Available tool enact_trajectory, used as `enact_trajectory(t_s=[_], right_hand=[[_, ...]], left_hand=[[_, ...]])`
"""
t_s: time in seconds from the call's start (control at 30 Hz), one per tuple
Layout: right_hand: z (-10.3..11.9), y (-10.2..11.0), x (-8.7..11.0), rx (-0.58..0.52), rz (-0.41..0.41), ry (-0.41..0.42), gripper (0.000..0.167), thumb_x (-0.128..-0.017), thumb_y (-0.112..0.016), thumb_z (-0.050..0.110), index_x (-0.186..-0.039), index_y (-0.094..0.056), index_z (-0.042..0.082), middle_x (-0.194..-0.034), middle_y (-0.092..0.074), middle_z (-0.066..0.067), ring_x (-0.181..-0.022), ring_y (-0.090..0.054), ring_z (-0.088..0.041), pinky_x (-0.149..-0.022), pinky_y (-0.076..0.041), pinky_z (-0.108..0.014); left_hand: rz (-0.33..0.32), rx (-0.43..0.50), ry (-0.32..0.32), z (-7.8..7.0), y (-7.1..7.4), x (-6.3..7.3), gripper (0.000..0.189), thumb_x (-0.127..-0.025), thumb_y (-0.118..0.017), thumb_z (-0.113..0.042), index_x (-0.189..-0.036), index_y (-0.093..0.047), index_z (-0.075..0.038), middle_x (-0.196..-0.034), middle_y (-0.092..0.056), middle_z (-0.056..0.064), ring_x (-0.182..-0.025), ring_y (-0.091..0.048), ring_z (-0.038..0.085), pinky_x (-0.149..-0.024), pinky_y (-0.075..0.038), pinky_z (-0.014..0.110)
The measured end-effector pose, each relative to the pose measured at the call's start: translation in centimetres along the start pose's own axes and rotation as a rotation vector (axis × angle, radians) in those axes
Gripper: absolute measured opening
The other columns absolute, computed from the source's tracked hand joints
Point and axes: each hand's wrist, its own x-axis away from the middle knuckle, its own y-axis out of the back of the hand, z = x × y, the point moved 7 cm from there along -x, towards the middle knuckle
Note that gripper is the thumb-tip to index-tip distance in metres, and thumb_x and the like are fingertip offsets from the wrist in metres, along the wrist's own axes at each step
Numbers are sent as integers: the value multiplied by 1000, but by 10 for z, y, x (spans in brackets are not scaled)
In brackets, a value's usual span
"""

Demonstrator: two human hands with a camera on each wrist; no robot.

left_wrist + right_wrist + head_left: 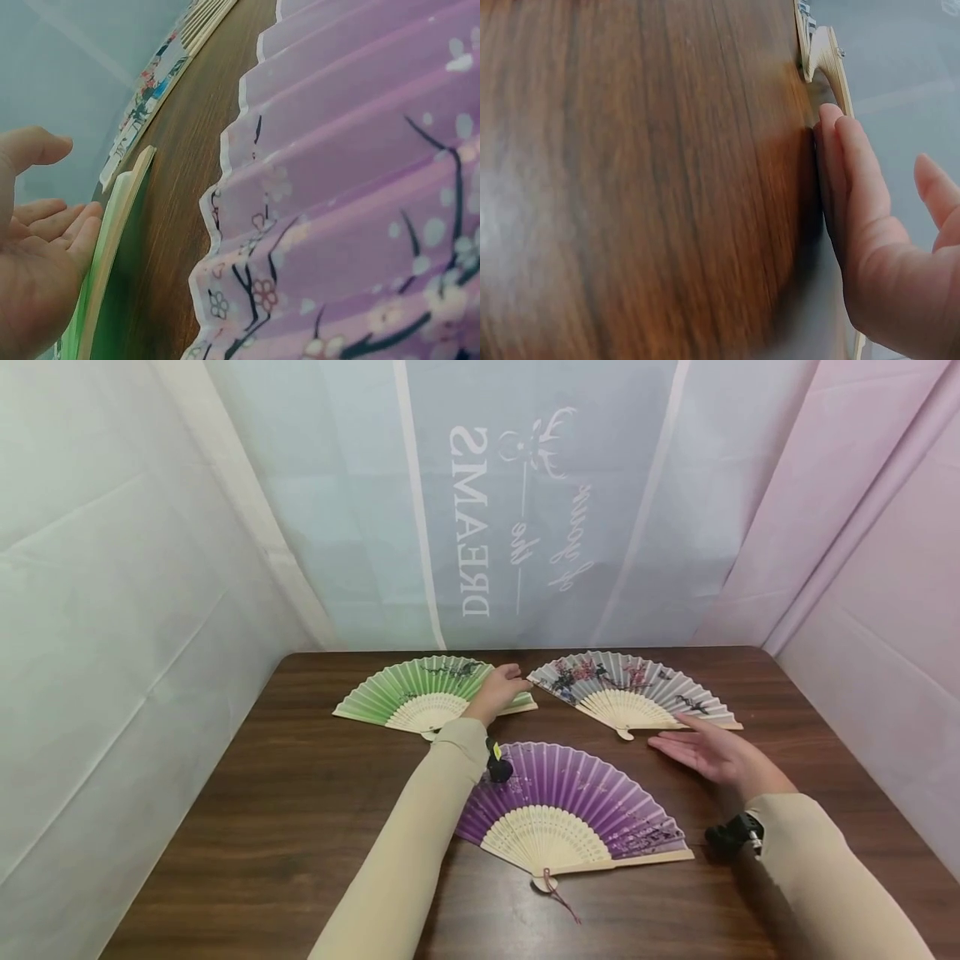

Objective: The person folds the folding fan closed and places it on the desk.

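Observation:
Three folding fans lie spread on the table. My left hand (498, 693) is over the right part of the green fan (408, 687), thumb apart from the fingers. In the left wrist view, its fingers (64, 225) are near the green fan's edge and hold nothing. My right hand (716, 753), fingers extended and thumb raised, is by the lower right edge of the grey floral fan (637, 681). Nearest me lies the purple fan (570, 785), with pale ribs and a dark red cord (561, 900); my left forearm partly covers its left side.
The dark wood table (300, 827) ends at a pale cloth backdrop (360, 527) with reversed lettering. White cloth (112, 610) hangs at the left and pinkish cloth (885, 652) at the right. Each wrist carries a black camera mount (731, 837).

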Motion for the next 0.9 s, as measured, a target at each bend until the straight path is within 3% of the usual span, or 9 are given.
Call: enact_trajectory(t_s=[0.27,0.5,0.63,0.9], right_hand=[[1,-2,-7,-39,-39,48,28,-107,-40,28,-108,-50,2,-103,-72,-21,-97,-73,-26,-100,-56,-26],[0,-3,-10,-70,-39,44,30,-107,-41,25,-102,-57,0,-101,-72,-21,-96,-74,-25,-99,-57,-25],[-1,-5,-12,-145,-39,49,23,-107,-41,19,-103,-55,1,-101,-71,-24,-96,-73,-29,-100,-56,-27],[-3,-7,-12,-267,-104,46,27,-107,-38,9,-97,-63,2,-98,-72,-27,-94,-74,-34,-102,-55,-29]], left_hand=[[21,-41,18,-1,-4,-3,64,-95,-62,-18,-150,-37,2,-153,-45,19,-142,-42,33,-120,-39,42],[38,-89,22,-6,-5,-1,65,-95,-61,-20,-151,-36,1,-154,-43,17,-142,-42,33,-119,-40,43],[49,-110,26,-7,-5,0,64,-96,-61,-20,-151,-37,1,-154,-43,17,-142,-42,33,-119,-40,44],[26,-186,8,-10,-7,-3,61,-94,-62,-19,-147,-42,3,-150,-48,18,-138,-47,33,-117,-43,43]])
